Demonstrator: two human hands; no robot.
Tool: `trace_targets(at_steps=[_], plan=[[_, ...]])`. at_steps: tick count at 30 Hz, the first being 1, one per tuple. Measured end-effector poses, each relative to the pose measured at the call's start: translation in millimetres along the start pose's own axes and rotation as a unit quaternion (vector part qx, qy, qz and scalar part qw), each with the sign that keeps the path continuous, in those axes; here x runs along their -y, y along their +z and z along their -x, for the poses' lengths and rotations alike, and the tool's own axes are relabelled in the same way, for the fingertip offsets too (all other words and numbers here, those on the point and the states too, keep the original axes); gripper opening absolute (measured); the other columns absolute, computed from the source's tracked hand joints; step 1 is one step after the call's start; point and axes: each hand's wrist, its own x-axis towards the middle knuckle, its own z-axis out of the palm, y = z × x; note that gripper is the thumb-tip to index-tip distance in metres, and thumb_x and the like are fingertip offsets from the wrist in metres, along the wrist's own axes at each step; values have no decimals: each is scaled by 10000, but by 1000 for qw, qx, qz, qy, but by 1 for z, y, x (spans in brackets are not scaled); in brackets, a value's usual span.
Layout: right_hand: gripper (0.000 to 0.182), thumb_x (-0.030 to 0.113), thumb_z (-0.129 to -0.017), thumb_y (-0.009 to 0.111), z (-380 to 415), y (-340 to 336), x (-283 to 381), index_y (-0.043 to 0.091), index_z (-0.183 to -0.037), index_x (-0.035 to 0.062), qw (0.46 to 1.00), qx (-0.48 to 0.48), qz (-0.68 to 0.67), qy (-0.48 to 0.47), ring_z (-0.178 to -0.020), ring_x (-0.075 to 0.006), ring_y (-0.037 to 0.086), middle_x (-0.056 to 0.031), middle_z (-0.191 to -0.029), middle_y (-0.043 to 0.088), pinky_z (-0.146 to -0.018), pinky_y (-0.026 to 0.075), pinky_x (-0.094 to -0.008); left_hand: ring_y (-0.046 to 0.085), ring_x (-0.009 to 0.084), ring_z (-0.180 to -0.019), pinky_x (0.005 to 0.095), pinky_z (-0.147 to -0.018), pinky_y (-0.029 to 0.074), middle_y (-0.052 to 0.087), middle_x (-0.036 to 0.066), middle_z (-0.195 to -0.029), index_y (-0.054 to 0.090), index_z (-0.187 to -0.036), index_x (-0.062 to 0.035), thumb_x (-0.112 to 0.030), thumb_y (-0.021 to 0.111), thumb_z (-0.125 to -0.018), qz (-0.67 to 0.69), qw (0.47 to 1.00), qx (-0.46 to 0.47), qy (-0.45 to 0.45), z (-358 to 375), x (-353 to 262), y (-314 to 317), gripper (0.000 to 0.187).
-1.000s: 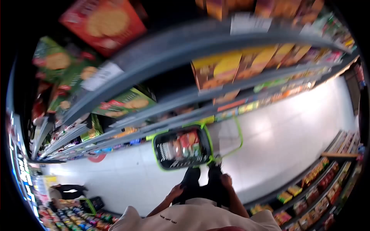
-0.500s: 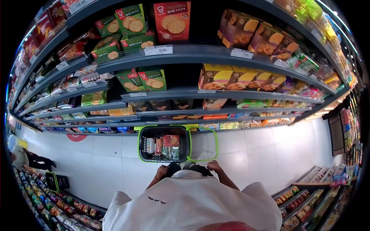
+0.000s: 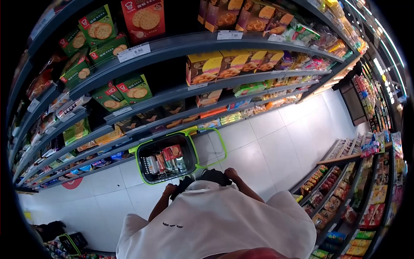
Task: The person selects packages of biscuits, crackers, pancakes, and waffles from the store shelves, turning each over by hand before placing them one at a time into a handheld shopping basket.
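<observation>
My left hand (image 3: 170, 189) hangs beside my dark shorts, just below the near edge of a shopping basket; its fingers are curled and nothing shows in it. On the other side, my right hand (image 3: 231, 172) is closed in a loose fist near my leg, also with nothing visible in it. The black shopping basket (image 3: 140, 162) with a green rim stands on the floor in front of me. Inside lie several packets and a red box (image 3: 172, 151). Its green handle (image 3: 225, 146) is folded out to the right. Neither hand touches the basket.
Shelves ahead hold green cracker boxes (image 3: 134, 88), a red cracker box (image 3: 143, 19) and yellow-brown cookie boxes (image 3: 202, 69). Snack racks (image 3: 332, 203) stand at right. Another green-rimmed basket (image 3: 73, 243) and part of a person in dark clothing (image 3: 48, 231) are at lower left.
My view has turned to the right, so the shelves and basket now appear tilted and shifted left. More of the right-hand racks shows. Both hands stay low by my legs.
</observation>
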Motion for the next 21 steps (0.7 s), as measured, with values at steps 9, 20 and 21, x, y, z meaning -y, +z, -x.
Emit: trace_targets(at_steps=[9, 20, 21], plan=[[285, 264, -775, 518, -25, -11, 18, 692, -904, 78, 984, -32, -128, 122, -952, -358, 623, -184, -998, 655, -854, 489, -436, 662, 315, -675, 433, -575, 522, 654, 146, -731, 647, -856, -105, -241, 583, -777, -187, 976, -42, 102, 48, -33, -22, 170], [278, 294, -728, 562, -90, -50, -47, 669, -822, 55, 989, 66, -113, -67, -851, -337, 640, -193, -868, 653, -762, 502, -428, 669, 290, -687, 416, -599, 536, 664, 145, -756, 664, -845, -77, -233, 582, -787, -63, 996, -43, -43, 60, -110, 13, 186], [254, 297, -728, 561, -96, -51, -62, 669, -764, 70, 990, 45, -112, -77, -792, -300, 656, -160, -798, 665, -744, 514, -399, 669, 290, -689, 416, -600, 536, 665, 146, -758, 665, -845, -76, -233, 582, -787, -42, 996, -48, -64, 56, -129, 15, 187]])
